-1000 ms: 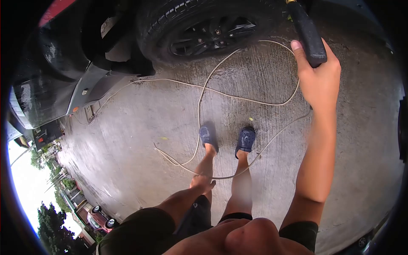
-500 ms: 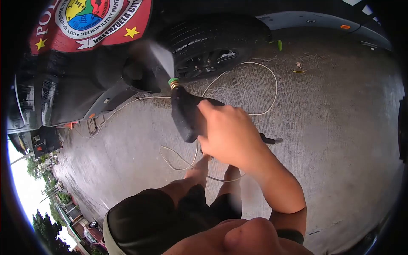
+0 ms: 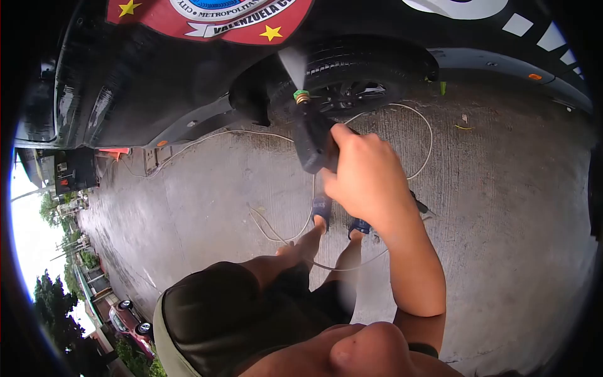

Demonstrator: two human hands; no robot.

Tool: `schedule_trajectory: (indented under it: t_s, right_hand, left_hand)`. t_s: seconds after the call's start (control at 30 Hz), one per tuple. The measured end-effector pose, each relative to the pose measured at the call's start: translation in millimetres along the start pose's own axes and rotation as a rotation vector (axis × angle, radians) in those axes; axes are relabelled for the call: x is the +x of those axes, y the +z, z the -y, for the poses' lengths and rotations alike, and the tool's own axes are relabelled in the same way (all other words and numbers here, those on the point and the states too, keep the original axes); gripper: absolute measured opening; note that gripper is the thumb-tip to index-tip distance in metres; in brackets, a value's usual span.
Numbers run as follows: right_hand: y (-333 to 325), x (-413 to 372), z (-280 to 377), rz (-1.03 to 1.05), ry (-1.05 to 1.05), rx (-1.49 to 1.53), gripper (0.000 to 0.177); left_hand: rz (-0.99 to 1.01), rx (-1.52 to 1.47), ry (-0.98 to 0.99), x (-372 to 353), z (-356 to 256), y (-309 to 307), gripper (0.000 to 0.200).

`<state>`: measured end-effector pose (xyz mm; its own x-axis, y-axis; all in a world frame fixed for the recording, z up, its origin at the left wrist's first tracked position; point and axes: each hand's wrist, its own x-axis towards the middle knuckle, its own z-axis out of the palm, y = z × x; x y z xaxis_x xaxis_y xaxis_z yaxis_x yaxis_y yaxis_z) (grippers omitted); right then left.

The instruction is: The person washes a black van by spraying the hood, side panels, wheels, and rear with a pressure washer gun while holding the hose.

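My right hand (image 3: 370, 173) is closed around the grip of a black pressure washer gun (image 3: 312, 138). A green nozzle tip (image 3: 301, 95) on a brass fitting throws a fan of water toward the wheel arch and tire (image 3: 352, 69) of a dark vehicle (image 3: 163, 69). Low by my leg, my left hand (image 3: 287, 249) appears closed on a thin pale hose (image 3: 270, 237); its fingers are small and partly hidden. Behind my right wrist, a black rear part of the gun (image 3: 419, 202) sticks out.
Wet grooved concrete (image 3: 502, 207) lies underfoot. The hose loop (image 3: 431, 135) spreads near the wheel and around my sandaled feet (image 3: 321, 206). A floor grate (image 3: 151, 160) and an orange object (image 3: 115, 152) are at left. A parked red car (image 3: 129, 323) stands farther off.
The gun, in my right hand, has moved up and right in view. The camera has turned, so the vehicle's emblem and wheel sit farther right. Water still sprays; my sandals now show.
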<state>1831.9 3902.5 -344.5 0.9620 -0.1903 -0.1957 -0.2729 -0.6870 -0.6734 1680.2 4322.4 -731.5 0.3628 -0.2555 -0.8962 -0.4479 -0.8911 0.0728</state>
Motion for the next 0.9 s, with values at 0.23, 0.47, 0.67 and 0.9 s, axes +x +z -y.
schedule_trajectory:
  t_s: [0.23, 0.47, 0.67, 0.9]
  right_hand:
    - [93, 19, 25, 0.361, -0.078, -0.036, 0.036]
    - [90, 13, -9, 0.335, -0.051, -0.058, 0.042]
    - [44, -39, -118, -0.172, 0.183, 0.256, 0.027]
    - [69, -114, -331, -0.410, 0.606, 0.589, 0.028]
  left_hand:
    - [0.036, -0.004, -0.054, 0, 0, 2, 0.054]
    - [0.025, 0.021, 0.018, -9, 10, -12, 0.045]
    - [0.095, 0.054, 0.082, -2, 11, -23, 0.045]
    - [0.035, 0.065, 0.010, 10, -22, -16, 0.047]
